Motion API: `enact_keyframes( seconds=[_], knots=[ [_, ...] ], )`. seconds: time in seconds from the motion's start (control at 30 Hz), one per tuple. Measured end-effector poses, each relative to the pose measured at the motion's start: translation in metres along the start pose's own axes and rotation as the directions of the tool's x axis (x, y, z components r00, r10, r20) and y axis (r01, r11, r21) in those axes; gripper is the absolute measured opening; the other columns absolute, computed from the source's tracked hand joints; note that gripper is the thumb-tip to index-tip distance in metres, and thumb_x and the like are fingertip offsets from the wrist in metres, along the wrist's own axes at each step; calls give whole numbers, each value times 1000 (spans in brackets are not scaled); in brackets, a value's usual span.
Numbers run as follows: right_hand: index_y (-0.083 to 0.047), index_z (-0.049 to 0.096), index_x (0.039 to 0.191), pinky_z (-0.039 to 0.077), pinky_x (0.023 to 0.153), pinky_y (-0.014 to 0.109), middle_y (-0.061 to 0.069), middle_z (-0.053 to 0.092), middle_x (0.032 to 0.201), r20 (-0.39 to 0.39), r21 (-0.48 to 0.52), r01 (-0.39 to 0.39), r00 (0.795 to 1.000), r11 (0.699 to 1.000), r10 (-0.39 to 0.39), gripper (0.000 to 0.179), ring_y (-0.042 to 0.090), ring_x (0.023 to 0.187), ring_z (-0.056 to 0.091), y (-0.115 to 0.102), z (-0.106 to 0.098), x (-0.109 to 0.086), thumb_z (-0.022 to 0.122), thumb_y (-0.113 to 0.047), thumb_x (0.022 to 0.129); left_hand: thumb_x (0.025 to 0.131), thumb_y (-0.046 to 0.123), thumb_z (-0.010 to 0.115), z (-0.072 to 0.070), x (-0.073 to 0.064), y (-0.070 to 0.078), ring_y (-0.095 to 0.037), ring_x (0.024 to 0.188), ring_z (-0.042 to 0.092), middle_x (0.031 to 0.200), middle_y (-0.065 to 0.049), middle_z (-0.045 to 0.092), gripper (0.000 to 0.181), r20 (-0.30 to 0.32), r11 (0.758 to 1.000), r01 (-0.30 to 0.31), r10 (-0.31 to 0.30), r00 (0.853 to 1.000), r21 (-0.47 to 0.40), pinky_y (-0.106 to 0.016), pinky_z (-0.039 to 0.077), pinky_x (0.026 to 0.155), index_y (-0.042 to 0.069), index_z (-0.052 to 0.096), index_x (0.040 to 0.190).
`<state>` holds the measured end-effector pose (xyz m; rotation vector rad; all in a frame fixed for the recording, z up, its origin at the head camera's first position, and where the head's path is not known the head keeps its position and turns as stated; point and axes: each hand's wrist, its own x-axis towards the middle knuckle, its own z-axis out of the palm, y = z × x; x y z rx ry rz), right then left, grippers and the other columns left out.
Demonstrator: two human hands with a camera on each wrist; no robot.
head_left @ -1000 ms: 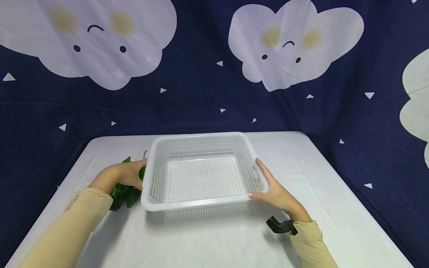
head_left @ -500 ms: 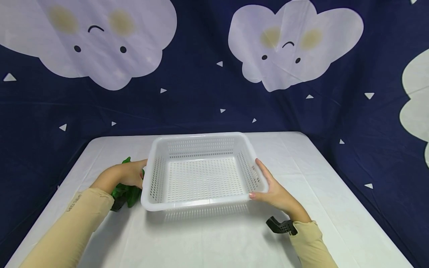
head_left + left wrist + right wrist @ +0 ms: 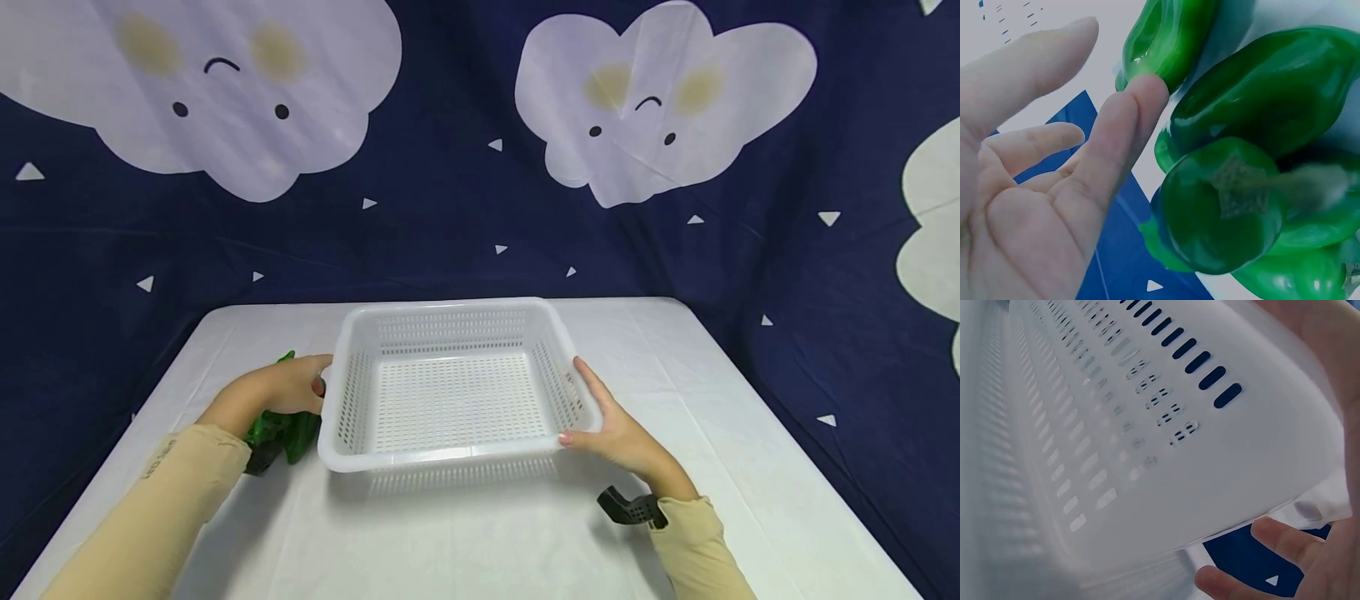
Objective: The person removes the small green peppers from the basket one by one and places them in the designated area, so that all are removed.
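Observation:
A white perforated plastic basket [image 3: 457, 400] is in the middle of the table. My right hand [image 3: 618, 433] grips its near right corner, thumb at the front rim and a finger along the right rim. In the right wrist view, some fingers [image 3: 1285, 540] show beyond the basket wall [image 3: 1260, 450]. My left hand [image 3: 288, 387] is beside the left rim, over several green peppers [image 3: 281, 433]. The left wrist view shows its thumb and fingers apart, one of the fingers [image 3: 1141, 94] overlapping the tip of a green pepper [image 3: 1172, 37]. More green peppers [image 3: 1222, 212] lie close by.
White cloth covers the table [image 3: 465, 542]. Behind it hangs a dark blue curtain [image 3: 450, 225] printed with white clouds. A black band [image 3: 633, 507] sits on my right wrist.
The green pepper at my left fingers, with its stem showing beside the basket a second ago, has dropped out of the head view. The basket and right hand stay nearly still.

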<state>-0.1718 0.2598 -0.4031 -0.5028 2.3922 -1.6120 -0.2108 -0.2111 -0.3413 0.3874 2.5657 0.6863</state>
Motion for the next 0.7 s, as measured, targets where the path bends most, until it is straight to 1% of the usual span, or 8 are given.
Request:
enact_keyframes(
  seconds=[0.1, 0.17, 0.27, 0.37, 0.43, 0.5, 0.6, 0.7],
  knots=[
    [-32, 0, 160, 33, 109, 56, 20, 8, 166, -2, -33, 2, 1000, 999, -2, 112, 49, 143, 31, 0, -1, 0, 80, -18, 83, 86, 19, 76, -1, -4, 2, -33, 104, 61, 121, -22, 62, 81, -4, 1000, -7, 7, 1000, 15, -46, 52, 83, 0, 33, 152],
    [-32, 1, 160, 32, 110, 58, 20, 6, 166, -4, -59, 1, 1000, 998, -1, 111, 49, 143, 30, -2, -2, 0, 80, -20, 83, 89, 10, 69, -2, -8, 4, -32, 105, 61, 122, -23, 61, 76, -2, 1000, -3, 3, 1000, 20, -43, 52, 83, -1, 29, 153],
    [-32, 1, 160, 28, 111, 59, 17, 3, 166, -4, -100, -7, 1000, 995, 7, 111, 46, 145, 27, -5, -4, -1, 80, -22, 83, 91, 2, 59, -5, -14, 7, -34, 107, 59, 127, -29, 59, 73, -2, 999, 18, -18, 1000, 36, -41, 50, 82, -3, 23, 155],
    [-30, 1, 161, 23, 114, 63, 16, 2, 166, 4, -139, -19, 1000, 990, 20, 110, 44, 147, 22, -10, -6, -3, 80, -25, 84, 93, 3, 53, -8, -19, 10, -38, 111, 58, 129, -31, 58, 69, -28, 996, 41, -39, 999, 81, -47, 49, 87, -6, 21, 154],
    [-29, 1, 161, 22, 114, 66, 17, 4, 166, 6, -192, -29, 1000, 981, 31, 108, 44, 147, 22, -14, -8, -4, 79, -29, 85, 94, 5, 48, -10, -21, 12, -42, 115, 57, 129, -32, 57, 67, -50, 993, 54, -49, 998, 108, -54, 48, 92, -7, 19, 154],
    [-28, 4, 161, 22, 113, 67, 18, 7, 165, 0, -249, -41, 999, 968, 43, 104, 44, 147, 21, -18, -10, -4, 76, -35, 87, 95, 7, 44, -13, -24, 15, -48, 124, 53, 132, -34, 55, 66, -81, 989, 62, -52, 995, 132, -61, 43, 100, -8, 18, 154],
    [-25, 10, 161, 31, 109, 68, 18, 13, 164, -21, -343, -56, 998, 938, 52, 95, 45, 144, 26, -25, -15, -3, 71, -43, 90, 95, 10, 41, -16, -31, 22, -56, 135, 37, 144, -39, 41, 68, -123, 988, 82, -66, 990, 132, -69, 32, 107, -7, 14, 155],
    [-22, 15, 160, 33, 106, 70, 17, 13, 164, -58, -432, -60, 998, 900, 39, 90, 47, 144, 25, -35, -20, 0, 67, -49, 92, 97, 17, 41, -17, -38, 33, -61, 137, 27, 150, -42, 26, 71, -188, 983, 106, -76, 979, 152, -73, 27, 107, -3, 9, 157]
  ],
)
